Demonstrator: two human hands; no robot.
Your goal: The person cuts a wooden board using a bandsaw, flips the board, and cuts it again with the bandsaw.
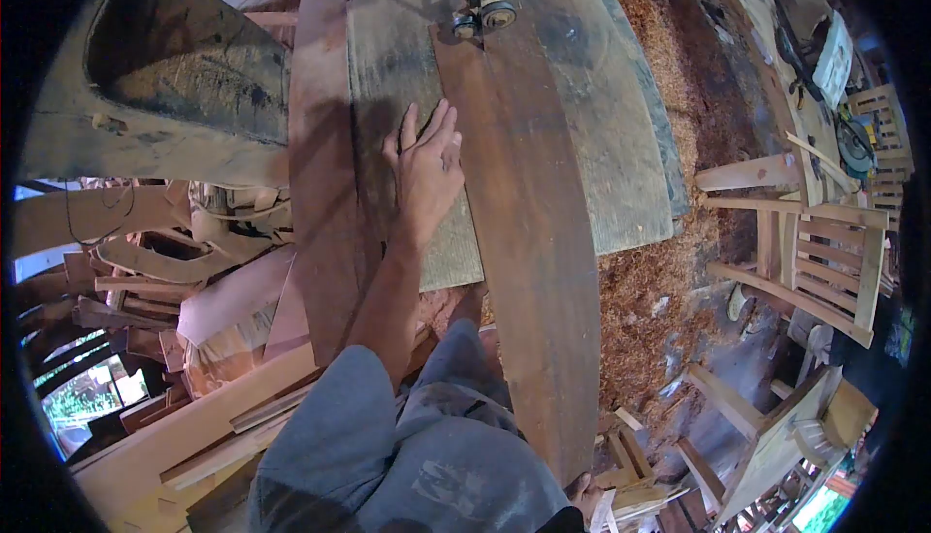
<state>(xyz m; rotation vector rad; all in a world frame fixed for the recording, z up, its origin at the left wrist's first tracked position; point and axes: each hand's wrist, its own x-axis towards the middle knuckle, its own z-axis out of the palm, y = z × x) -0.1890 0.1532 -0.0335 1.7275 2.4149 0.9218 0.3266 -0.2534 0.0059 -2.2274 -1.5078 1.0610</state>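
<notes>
A long brown wooden board (533,232) lies lengthwise across a worn wooden tabletop (621,155) and reaches back past my right side. Its far end sits at a metal guide with round rollers (482,19), and a short dark line runs into the board there. My left hand (432,164) rests against the board's left edge, fingers stretched out and fingertips touching the wood. At the board's near end, low in the view, only a small part of my right hand (585,494) shows at the edge, gripping it; most of its fingers are hidden.
Another reddish plank (325,164) runs along the tabletop's left side. Wood shavings (645,329) cover the floor on the right, near wooden chair frames (824,257). Offcuts and planks (223,417) are piled at left. An angle grinder (853,150) lies far right.
</notes>
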